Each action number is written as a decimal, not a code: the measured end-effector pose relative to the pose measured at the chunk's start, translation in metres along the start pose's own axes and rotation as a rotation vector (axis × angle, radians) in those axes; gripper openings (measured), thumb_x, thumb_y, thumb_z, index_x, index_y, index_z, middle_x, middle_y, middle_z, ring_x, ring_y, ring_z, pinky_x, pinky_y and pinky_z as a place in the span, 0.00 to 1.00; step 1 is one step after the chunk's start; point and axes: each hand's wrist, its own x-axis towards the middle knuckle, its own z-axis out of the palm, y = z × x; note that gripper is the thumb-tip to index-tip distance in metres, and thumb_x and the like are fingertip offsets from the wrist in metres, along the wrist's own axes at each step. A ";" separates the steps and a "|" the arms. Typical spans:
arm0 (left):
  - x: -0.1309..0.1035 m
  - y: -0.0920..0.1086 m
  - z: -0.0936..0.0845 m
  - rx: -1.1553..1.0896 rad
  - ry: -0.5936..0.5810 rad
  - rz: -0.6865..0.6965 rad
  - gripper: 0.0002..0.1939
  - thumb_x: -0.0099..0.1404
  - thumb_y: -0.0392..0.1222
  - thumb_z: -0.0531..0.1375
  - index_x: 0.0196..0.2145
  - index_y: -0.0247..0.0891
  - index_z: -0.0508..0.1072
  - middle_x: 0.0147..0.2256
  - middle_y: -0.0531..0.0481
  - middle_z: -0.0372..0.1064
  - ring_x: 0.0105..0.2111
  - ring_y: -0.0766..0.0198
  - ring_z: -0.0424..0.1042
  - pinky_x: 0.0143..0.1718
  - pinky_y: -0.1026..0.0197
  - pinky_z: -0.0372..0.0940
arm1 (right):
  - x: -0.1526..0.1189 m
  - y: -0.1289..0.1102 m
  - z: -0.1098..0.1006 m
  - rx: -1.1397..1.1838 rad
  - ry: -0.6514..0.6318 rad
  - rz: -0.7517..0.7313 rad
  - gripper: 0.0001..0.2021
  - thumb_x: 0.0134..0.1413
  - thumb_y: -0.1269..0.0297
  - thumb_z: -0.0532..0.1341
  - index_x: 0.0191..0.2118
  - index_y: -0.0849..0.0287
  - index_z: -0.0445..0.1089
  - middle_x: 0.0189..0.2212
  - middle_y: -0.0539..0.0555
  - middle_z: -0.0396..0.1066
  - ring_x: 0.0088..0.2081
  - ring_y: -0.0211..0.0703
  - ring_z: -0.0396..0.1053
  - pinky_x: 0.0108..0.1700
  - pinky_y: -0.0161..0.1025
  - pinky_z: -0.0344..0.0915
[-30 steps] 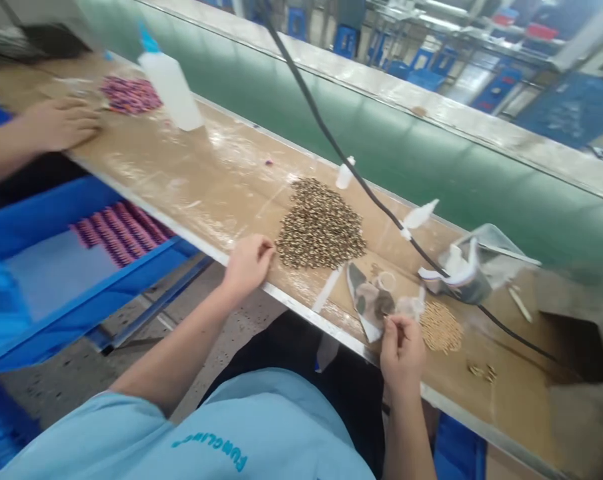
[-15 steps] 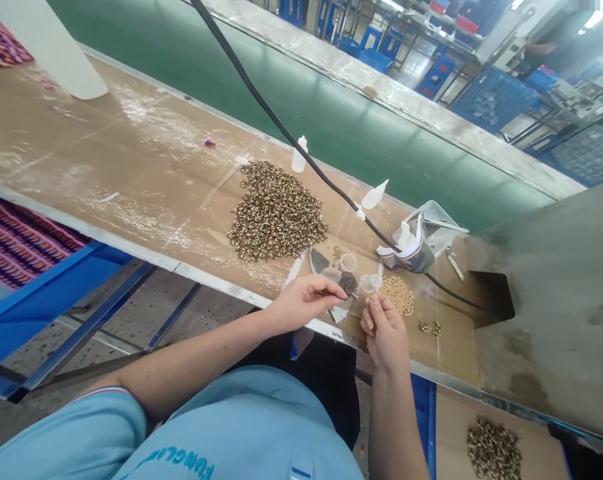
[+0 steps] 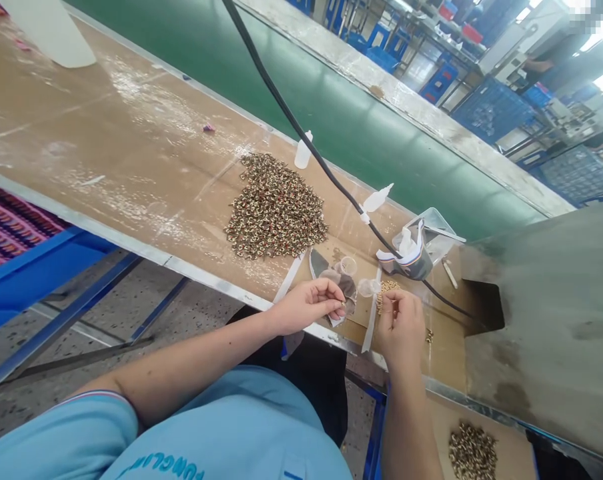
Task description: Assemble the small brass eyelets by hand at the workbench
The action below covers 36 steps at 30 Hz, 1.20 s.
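Note:
My left hand (image 3: pixel 315 305) is pinched on a tiny piece, just above a crumpled grey-brown cloth (image 3: pixel 349 288) near the bench's front edge. The piece is too small to name. My right hand (image 3: pixel 401 325) is closed over the near side of a small pile of gold pieces (image 3: pixel 387 287); its fingertips point down and what they hold, if anything, is hidden. Between the hands and a little farther back lie two small clear round containers, one on the left (image 3: pixel 348 266) and one on the right (image 3: pixel 366 287). A large heap of dark and gold pieces (image 3: pixel 276 210) spreads to the left.
A black cable (image 3: pixel 286 110) crosses above the bench (image 3: pixel 146 153). Two white bottles (image 3: pixel 303 151) (image 3: pixel 378 198) stand or lie at the back. An open bag (image 3: pixel 414 263) and a clear tray (image 3: pixel 439 227) are at the right, beside a grey metal panel (image 3: pixel 556 313).
My right hand has moved right, away from my left hand, onto the gold pile. My left hand stays pinched near the cloth. The camera view has shifted slightly.

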 end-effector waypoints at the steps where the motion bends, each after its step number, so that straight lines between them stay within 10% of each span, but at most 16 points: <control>1: 0.000 0.000 0.000 -0.006 -0.006 -0.001 0.14 0.53 0.45 0.65 0.31 0.33 0.67 0.24 0.51 0.71 0.27 0.68 0.71 0.34 0.63 0.66 | 0.003 0.002 -0.001 -0.038 0.006 -0.042 0.09 0.60 0.62 0.50 0.32 0.57 0.63 0.30 0.54 0.66 0.35 0.43 0.62 0.37 0.40 0.58; 36: 0.001 -0.003 -0.005 -0.016 -0.051 0.010 0.14 0.54 0.45 0.65 0.31 0.34 0.66 0.24 0.53 0.69 0.25 0.71 0.69 0.32 0.63 0.66 | 0.030 0.004 -0.009 -0.486 -0.077 -0.433 0.09 0.62 0.65 0.50 0.33 0.58 0.65 0.35 0.55 0.70 0.35 0.42 0.61 0.41 0.40 0.51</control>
